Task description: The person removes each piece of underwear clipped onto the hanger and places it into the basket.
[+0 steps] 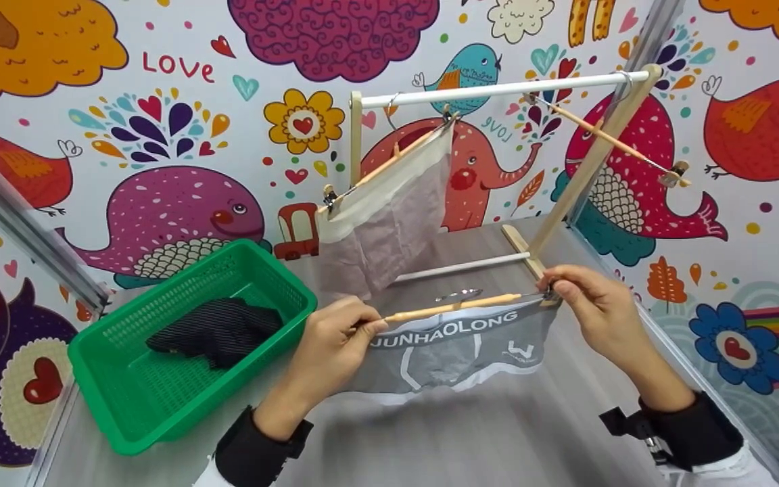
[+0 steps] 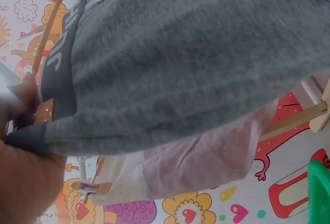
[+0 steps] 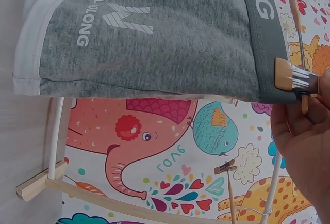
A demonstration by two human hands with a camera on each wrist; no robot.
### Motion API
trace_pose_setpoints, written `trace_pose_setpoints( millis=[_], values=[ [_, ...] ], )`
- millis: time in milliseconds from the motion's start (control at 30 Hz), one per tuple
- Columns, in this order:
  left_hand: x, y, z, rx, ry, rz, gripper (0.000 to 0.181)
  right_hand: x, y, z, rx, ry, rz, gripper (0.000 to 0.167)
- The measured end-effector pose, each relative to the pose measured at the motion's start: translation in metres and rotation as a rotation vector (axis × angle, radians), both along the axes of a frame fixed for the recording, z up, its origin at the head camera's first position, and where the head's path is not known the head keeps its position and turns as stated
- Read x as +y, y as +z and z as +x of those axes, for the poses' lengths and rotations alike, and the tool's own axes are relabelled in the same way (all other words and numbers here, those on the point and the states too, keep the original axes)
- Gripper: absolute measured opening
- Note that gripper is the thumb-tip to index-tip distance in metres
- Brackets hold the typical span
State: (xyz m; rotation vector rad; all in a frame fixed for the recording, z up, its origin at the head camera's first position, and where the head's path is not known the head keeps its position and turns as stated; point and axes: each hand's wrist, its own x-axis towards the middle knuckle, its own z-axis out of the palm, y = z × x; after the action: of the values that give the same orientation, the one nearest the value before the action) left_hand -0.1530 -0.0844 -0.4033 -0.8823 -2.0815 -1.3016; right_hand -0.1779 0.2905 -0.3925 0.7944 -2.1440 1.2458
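Our left grip (image 1: 335, 341) and right grip (image 1: 596, 308) pinch the hanger's (image 1: 454, 308) ends, its length between them, white rail (image 1: 498, 90) beyond.

JUNHAOLONG on a waistband (image 1: 457, 328), LOVE twice on the wall (image 1: 180, 20).
The grey underpants (image 1: 440, 365) carry JUNHAOLONG in pale capitals along that band; the right wrist view shows its end, ONG. Lower on the cloth sits a striped white emblem (image 3: 126, 18) shaped like a W, with a small line of lettering (image 3: 82, 35) that seems to repeat the brand, though its middle letters are hard to make out. LOVE stands in red at the head view's upper left, and again in teal, upside down, above the elephant's (image 1: 470, 203) trunk.
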Motion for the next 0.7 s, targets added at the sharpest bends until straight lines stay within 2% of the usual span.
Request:
trace_pose_setpoints(
  millis=[400, 700],
  values=[
    [0.004, 0.0029, 0.0018, 0.01, -0.016, -0.006, 0.012, 0.0009, -0.0029, -0.0006, 0.049, -0.022, -0.03, 0.021],
    [0.0052, 0.002, 0.0005, 0.064, -0.036, 0.022, 0.016, 0.0026, 0.0005, 0.0006, -0.003, 0.011, -0.015, 0.022]
  ],
)
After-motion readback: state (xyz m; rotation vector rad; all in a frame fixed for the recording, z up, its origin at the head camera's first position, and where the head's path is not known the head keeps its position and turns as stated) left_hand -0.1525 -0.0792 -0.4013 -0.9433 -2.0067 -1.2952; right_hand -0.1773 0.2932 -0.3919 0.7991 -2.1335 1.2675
